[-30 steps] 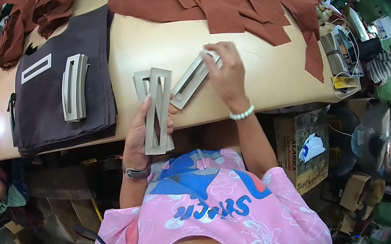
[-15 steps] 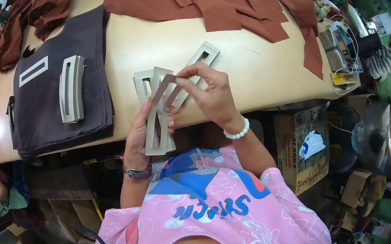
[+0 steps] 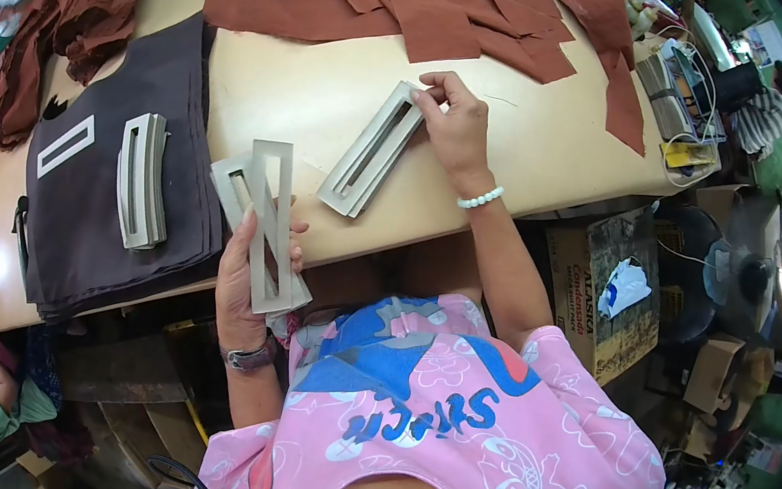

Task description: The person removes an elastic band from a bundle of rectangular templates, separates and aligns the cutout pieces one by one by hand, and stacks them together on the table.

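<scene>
My left hand [image 3: 247, 263] is closed around several fanned-out pale grey frame pieces [image 3: 273, 166], flat rectangles with a long slot, at the table's front edge. Part of the fingers is hidden behind them. To the right, a stack of matching frame pieces [image 3: 350, 196] lies slantwise on the tabletop. The thumb and forefinger of my right hand [image 3: 458, 131] pinch at the stack's far end. Whether they grip one piece or several, I cannot tell.
Dark cloth panels [image 3: 92, 250] lie layered on the left, bearing another stack of frame pieces [image 3: 145, 183] and a single white frame [image 3: 67, 146]. Brown cloth pieces [image 3: 424, 22] spread along the back of the table [image 3: 275, 75]. A cardboard box [image 3: 597, 286] stands below right.
My right hand has left the pieces in my left hand and moved up and right to the stack's far end. My left hand has shifted left with its pieces, away from the stack.
</scene>
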